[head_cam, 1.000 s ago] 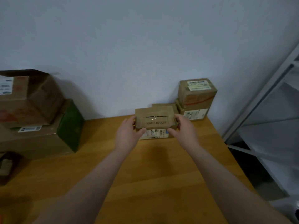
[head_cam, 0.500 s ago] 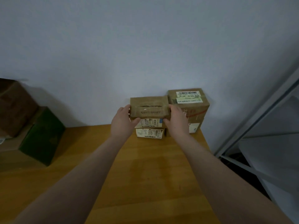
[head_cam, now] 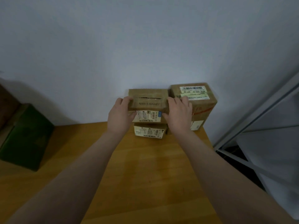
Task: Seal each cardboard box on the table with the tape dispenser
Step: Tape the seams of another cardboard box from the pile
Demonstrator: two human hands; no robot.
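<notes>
Left hand [head_cam: 120,118] and right hand [head_cam: 177,114] — a grip on brown box [head_cam: 148,103] (slit top, barcode label [head_cam: 148,116]).

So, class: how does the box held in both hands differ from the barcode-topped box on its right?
The held box is gripped at its ends by the left hand and right hand; the barcode-topped box is held by neither. The held box's top shows a dark slit; the barcode-topped box's top carries labels. Both are brown cardboard.

Head camera looks forward and down across the table [head_cam: 145,175] toward the wall [head_cam: 145,46].
</notes>
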